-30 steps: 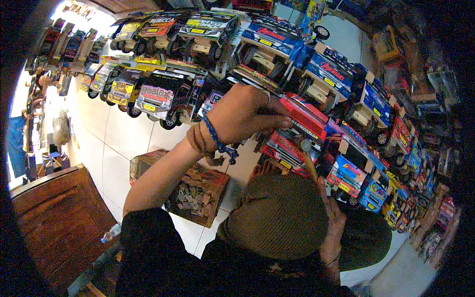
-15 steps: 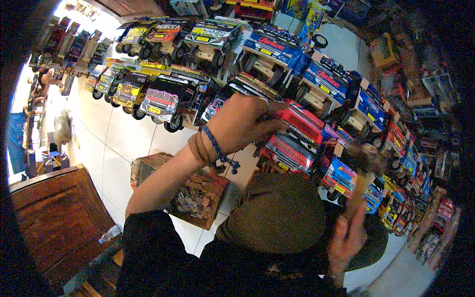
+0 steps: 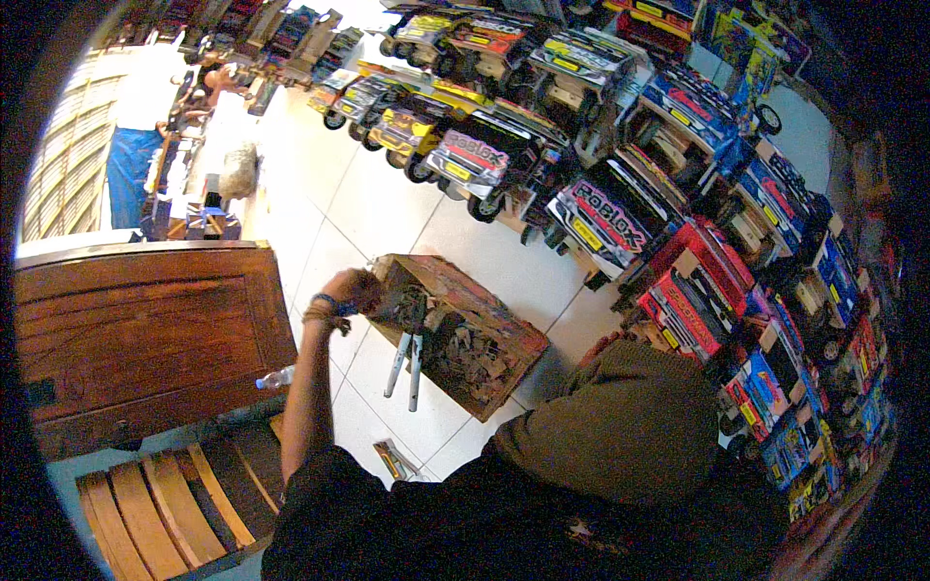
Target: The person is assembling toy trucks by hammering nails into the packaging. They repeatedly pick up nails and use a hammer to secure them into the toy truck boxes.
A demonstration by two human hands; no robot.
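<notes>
My left hand, with a dark blue cord and a brown band at the wrist, is at the far left corner of an open wooden box. Its fingers look curled and lie in shadow; what they hold, if anything, is hidden. Small dark scraps fill the box. A pliers-like tool leans over its near edge, two long grey handles sticking out. To the right of the box stands a red toy truck with a black-and-silver front. At the lower right rim, my right hand is a dark blur, its fingers unreadable.
Rows of toy trucks stand behind and to the right on white tiles. On the left are a brown wooden panel, a slatted wooden piece and a plastic bottle. A rounded brown cloth shape blocks the middle foreground.
The view has swung left. My left hand has let go of the red toy truck and moved to the box. My right hand, which held a hammer, has dropped to the lower right rim.
</notes>
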